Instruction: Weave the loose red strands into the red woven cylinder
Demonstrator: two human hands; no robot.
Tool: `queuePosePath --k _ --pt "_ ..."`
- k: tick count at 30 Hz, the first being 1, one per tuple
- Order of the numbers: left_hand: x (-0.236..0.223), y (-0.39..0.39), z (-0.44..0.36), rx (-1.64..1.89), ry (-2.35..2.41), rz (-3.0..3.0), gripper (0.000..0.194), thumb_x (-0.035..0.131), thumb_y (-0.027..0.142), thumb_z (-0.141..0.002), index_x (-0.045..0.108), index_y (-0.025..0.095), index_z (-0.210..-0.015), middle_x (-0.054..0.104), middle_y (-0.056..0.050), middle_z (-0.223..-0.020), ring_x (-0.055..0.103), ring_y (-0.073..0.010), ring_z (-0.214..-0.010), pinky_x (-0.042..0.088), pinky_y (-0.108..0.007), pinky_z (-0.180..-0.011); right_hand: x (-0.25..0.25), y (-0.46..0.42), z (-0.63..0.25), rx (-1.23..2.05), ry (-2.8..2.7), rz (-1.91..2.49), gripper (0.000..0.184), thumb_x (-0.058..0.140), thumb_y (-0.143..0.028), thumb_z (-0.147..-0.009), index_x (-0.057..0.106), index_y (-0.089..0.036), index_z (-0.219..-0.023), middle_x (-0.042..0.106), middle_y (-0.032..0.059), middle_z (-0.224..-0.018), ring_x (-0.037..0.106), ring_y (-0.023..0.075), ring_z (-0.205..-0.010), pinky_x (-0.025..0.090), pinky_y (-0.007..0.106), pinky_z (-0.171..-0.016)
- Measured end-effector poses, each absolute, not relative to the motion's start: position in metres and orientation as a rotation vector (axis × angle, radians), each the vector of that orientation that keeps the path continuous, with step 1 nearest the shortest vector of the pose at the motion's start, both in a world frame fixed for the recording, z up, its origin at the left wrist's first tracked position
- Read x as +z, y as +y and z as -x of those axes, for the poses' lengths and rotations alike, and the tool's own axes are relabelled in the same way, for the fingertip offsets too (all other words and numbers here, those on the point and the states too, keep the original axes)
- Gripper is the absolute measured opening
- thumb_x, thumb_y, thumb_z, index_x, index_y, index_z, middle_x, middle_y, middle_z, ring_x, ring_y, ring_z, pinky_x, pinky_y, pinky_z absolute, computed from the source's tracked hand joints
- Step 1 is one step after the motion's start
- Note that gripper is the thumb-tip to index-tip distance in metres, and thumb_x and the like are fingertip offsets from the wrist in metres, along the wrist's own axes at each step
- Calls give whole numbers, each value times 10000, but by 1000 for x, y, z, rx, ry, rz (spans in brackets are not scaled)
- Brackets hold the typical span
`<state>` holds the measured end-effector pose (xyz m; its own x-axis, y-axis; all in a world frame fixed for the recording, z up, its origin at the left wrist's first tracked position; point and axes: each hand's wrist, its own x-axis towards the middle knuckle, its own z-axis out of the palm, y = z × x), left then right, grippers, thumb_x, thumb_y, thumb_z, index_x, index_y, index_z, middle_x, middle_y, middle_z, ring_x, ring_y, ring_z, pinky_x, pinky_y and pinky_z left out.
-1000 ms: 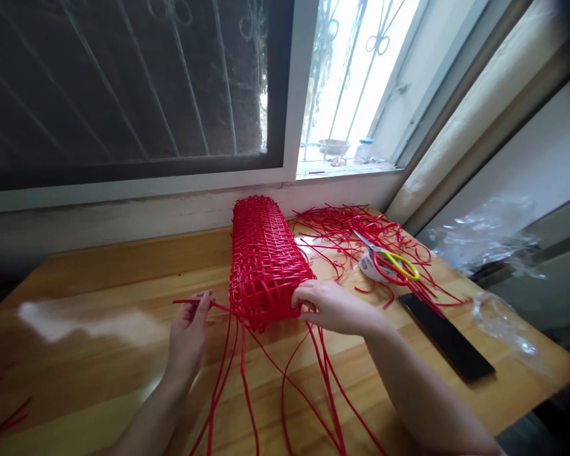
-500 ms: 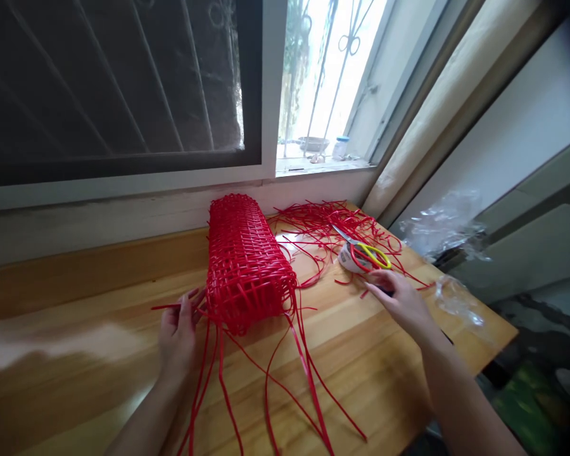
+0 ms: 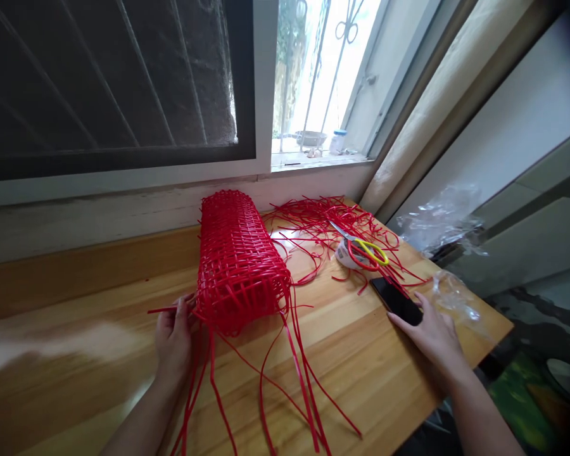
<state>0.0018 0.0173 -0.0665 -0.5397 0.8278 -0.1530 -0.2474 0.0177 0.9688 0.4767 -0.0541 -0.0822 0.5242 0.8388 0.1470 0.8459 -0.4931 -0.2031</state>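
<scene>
A red woven basket [image 3: 237, 259] lies on its side on the wooden table [image 3: 361, 367], with long loose red strands [image 3: 285, 380] trailing from its near end toward me. My left hand [image 3: 173, 335] rests at the basket's left near corner, fingers pinched on one red strand [image 3: 161, 310] that sticks out to the left. My right hand [image 3: 432, 332] lies on the near end of a black phone [image 3: 396, 301] at the table's right side, fingers stretched out flat over it.
Scissors with red and yellow handles [image 3: 365, 250] lie on a white object amid a pile of red strands [image 3: 327, 221] at the back right. Crumpled clear plastic [image 3: 449, 294] sits at the right table edge. A window and wall run behind the table.
My right hand left the basket's near end, moved right past the scissors and came down on the phone. My left hand stayed on the strand. The view shifted right.
</scene>
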Motion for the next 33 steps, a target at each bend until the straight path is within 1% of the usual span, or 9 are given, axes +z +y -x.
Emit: queuePosePath --k 5,9,13,16,20,22,24,28,33 --pt "-65 17 -5 1688 1432 -591 187 619 352 -769 618 173 -821 683 -30 -926 641 -138 -830 521 -273 -738 -80 -57 -462 -1 -1409 2481 810 558 -664 -623 416 -159 -1241 590 129 -1117 542 361 -1004 417 459 -855" --pt "-63 17 -6 1691 1424 -588 178 618 338 -767 622 169 -821 681 -31 -920 641 -135 -821 519 -270 -742 -77 -60 -450 -25 -1418 2536 791 533 -679 -631 437 -161 -1222 578 135 -1136 518 380 -1029 421 464 -826" --pt "-62 16 -5 1689 1455 -596 182 628 342 -754 617 171 -813 680 -31 -921 639 -140 -824 516 -275 -738 -72 -61 -436 51 -1457 2540 888 536 -684 -631 352 -151 -1318 579 127 -1133 530 366 -985 428 459 -818" --pt "-61 16 -6 1697 1464 -606 183 631 343 -748 610 168 -797 678 -25 -896 634 -138 -823 509 -286 -764 -72 -62 -420 53 -1528 2488 943 523 -676 -659 256 -135 -1385 576 125 -1140 517 351 -992 411 457 -865" --pt "-57 15 -7 1682 1514 -625 175 623 334 -753 609 163 -788 678 -27 -881 633 -143 -819 509 -294 -770 -75 -65 -408 28 -1591 2382 954 521 -694 -660 252 -142 -1390 560 137 -1169 486 351 -1050 381 476 -914" --pt "-56 15 -8 1683 1509 -614 172 621 333 -754 607 165 -786 680 -25 -881 635 -142 -812 509 -294 -769 -75 -68 -414 76 -1566 2276 884 530 -673 -676 288 -176 -1366 560 129 -1176 480 338 -1082 375 480 -927" --pt "-58 15 -7 1694 1486 -607 173 623 336 -753 606 166 -782 681 -23 -882 636 -140 -807 510 -292 -766 -75 -73 -425 218 -1500 2112 719 517 -613 -735 344 -213 -1306 585 109 -1141 501 303 -1090 393 451 -924" --pt "-64 17 -4 1705 1436 -587 175 633 337 -748 614 175 -812 677 -18 -903 634 -128 -806 509 -269 -752 -75 -86 -445 557 -1343 1839 375 422 -487 -854 446 -223 -1119 654 81 -937 590 235 -969 432 384 -885" --pt "-65 17 -4 1727 1392 -544 149 645 312 -743 611 172 -779 675 -6 -887 628 -109 -776 510 -248 -737 -78 -92 -442 589 -1251 1736 287 390 -452 -872 496 -230 -1019 660 47 -816 608 215 -861 430 358 -854"
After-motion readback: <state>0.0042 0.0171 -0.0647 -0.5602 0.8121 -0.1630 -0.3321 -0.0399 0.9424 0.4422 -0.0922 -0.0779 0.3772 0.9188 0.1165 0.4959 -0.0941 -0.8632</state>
